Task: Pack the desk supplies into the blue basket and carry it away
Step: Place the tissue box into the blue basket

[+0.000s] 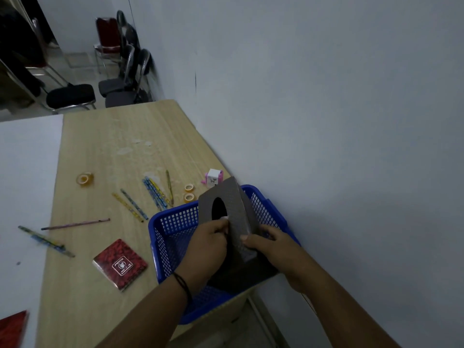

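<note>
My left hand (209,243) gripped the near left edge of a grey tissue box (232,217), thumb and fingers closed on its patterned face just below the dark oval opening. My right hand (270,243) clasped the opposite side of the same box, fingers wrapped over its lower right edge. I wore a thin black band (182,285) on my left wrist. The box stood tilted on end, its far corner pointing up toward twelve o'clock, and its lower end was down inside the blue basket (175,217), a mesh-walled plastic basket sitting at the near right corner of the wooden table (100,151) against the pale wall (326,109).

At nine o'clock from my hands lay a small red notebook (120,264), flat on the table just beside the basket's left wall. Further out at nine to ten o'clock lay a purple pencil (75,224) and a patterned pencil (46,241) on the edge of a white sheet (25,184). At eleven o'clock a loose group of coloured pencils (154,193) was spread out, with two small tape rolls (188,193) just beyond the basket's far rim. A larger roll of clear tape (84,179) sat well apart at ten o'clock. At twelve o'clock a pink and white sharpener (213,177) stood near the wall, just behind the box's raised corner. Past the table's far end stood several black chairs (71,95).
</note>
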`<state>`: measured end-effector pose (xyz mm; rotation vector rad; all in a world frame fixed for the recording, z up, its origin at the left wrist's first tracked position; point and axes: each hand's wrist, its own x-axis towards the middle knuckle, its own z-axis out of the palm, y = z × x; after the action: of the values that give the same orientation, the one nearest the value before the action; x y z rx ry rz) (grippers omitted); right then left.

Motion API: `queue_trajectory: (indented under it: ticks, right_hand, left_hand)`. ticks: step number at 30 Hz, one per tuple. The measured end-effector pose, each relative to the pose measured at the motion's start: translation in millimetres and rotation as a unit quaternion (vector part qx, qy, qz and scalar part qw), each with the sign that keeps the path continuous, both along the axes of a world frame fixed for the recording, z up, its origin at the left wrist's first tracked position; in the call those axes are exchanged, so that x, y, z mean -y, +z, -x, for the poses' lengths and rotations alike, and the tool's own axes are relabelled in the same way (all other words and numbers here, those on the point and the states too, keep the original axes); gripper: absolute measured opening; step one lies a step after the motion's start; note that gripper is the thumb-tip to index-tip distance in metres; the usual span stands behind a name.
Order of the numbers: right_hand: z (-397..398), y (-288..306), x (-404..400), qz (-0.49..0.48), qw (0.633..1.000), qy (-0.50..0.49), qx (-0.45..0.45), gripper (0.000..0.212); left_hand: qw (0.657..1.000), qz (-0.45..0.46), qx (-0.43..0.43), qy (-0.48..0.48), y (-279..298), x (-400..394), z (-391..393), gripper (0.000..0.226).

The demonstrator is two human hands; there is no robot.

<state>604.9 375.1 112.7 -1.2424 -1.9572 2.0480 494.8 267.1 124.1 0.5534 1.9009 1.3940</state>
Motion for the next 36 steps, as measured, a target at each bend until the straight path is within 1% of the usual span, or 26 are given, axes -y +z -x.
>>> queue_trajectory:
  ticks: [1, 3, 4, 6, 8, 11, 12, 13, 15, 16, 17, 18, 20, 21, 22, 23, 26, 27, 29, 30, 32, 33, 34, 36]
  right_hand:
    - [1.8, -4.9, -3.4, -0.001, 1.0, -0.006, 0.003, 0.074]
    - [4.3, -11.1, -9.5, -0.003, 1.0, -0.007, 0.0, 0.07]
    - [6.2, -12.8, -12.6, -0.002, 1.0, -0.003, 0.001, 0.069]
    - [10.2, -20.0, -21.3, 0.0, 1.0, 0.002, 0.004, 0.071]
    - [15.2, -26.2, -29.9, 0.007, 1.0, 0.006, 0.015, 0.077]
    - [20.5, -35.3, -41.9, 0.025, 1.0, 0.002, 0.018, 0.084]
    - [22.1, -39.2, -46.0, 0.03, 0.999, -0.003, 0.019, 0.08]
    - [23.4, -40.8, -48.2, 0.035, 0.999, -0.005, 0.017, 0.07]
    - [24.6, -47.0, -53.3, 0.05, 0.999, -0.005, 0.014, 0.036]
    - [24.5, -51.3, -55.3, 0.059, 0.998, -0.012, 0.015, 0.024]
    - [24.6, -53.5, -56.7, 0.065, 0.998, -0.013, 0.018, 0.022]
    - [24.4, -56.3, -58.0, 0.066, 0.998, -0.01, 0.022, 0.03]
    - [24.8, -61.3, -60.4, 0.061, 0.997, -0.011, 0.039, 0.062]
    - [24.6, -63.6, -62.1, 0.061, 0.997, -0.011, 0.041, 0.07]
    - [24.0, -66.3, -64.1, 0.063, 0.997, -0.009, 0.035, 0.068]
    - [23.5, -67.8, -65.2, 0.069, 0.997, -0.009, 0.029, 0.061]
    - [19.8, -72.2, -69.9, 0.083, 0.996, -0.016, 0.02, 0.032]
    - [19.2, -72.4, -71.1, 0.084, 0.996, -0.025, 0.023, 0.027]
    - [18.3, -76.9, -73.5, 0.072, 0.996, -0.033, 0.047, 0.03]
    - [18.4, -78.3, -74.0, 0.061, 0.996, -0.025, 0.06, 0.038]
    - [17.3, -81.9, -74.3, 0.038, 0.996, -0.006, 0.085, 0.067]
    - [17.6, -80.8, -73.4, 0.025, 0.995, 0.001, 0.1, 0.074]
    - [20.2, -78.9, -71.1, 0.013, 0.994, 0.006, 0.112, 0.071]
    - [25.2, -75.6, -63.4, -0.055, 0.989, 0.012, 0.136, 0.057]
  left_hand:
    - [1.0, -0.004, 0.014, -0.004, 0.7, 1.2, 4.5, 0.038]
    - [0.999, -0.006, 0.006, -0.031, 0.2, 5.7, 14.0, 0.027]
    - [0.999, 0.0, -0.011, -0.047, -4.1, 8.9, 21.2, 0.029]
    - [0.998, -0.003, -0.049, -0.037, -13.6, 16.6, 36.1, 0.031]
    - [0.993, 0.015, -0.118, -0.015, -26.7, 23.6, 51.9, 0.029]
    - [0.961, 0.078, -0.263, 0.013, -51.3, 32.9, 74.4, 0.029]
    - [0.947, 0.102, -0.305, 0.024, -61.5, 35.5, 83.1, 0.031]
    - [0.93, 0.13, -0.341, 0.028, -73.0, 36.9, 91.6, 0.035]
    - [0.903, 0.198, -0.381, 0.025, -93.7, 39.6, 103.8, 0.047]
    - [0.894, 0.23, -0.383, 0.022, -100.7, 40.7, 106.5, 0.054]
    - [0.89, 0.251, -0.38, 0.022, -105.7, 41.4, 107.1, 0.061]
    - [0.89, 0.264, -0.372, 0.021, -109.9, 42.0, 106.7, 0.066]
    - [0.895, 0.27, -0.354, 0.015, -117.2, 41.7, 105.0, 0.073]
    - [0.895, 0.272, -0.352, 0.01, -120.5, 40.7, 104.8, 0.075]
    - [0.892, 0.277, -0.356, 0.003, -122.7, 39.8, 104.6, 0.077]
    - [0.889, 0.282, -0.362, -0.001, -125.1, 38.9, 105.1, 0.077]
    - [0.883, 0.291, -0.368, -0.001, -129.2, 36.5, 106.8, 0.076]
    - [0.881, 0.29, -0.373, 0.0, -130.6, 36.0, 107.1, 0.075]
    - [0.877, 0.295, -0.38, -0.004, -132.9, 35.8, 107.1, 0.074]
    - [0.873, 0.299, -0.384, -0.005, -134.1, 35.9, 107.3, 0.073]
    - [0.868, 0.306, -0.391, -0.007, -135.9, 36.0, 107.1, 0.072]
    - [0.866, 0.308, -0.394, -0.008, -136.4, 35.8, 106.9, 0.071]
    - [0.864, 0.311, -0.396, -0.008, -136.7, 35.8, 106.7, 0.07]
    - [0.861, 0.316, -0.398, -0.008, -136.6, 35.4, 106.6, 0.068]
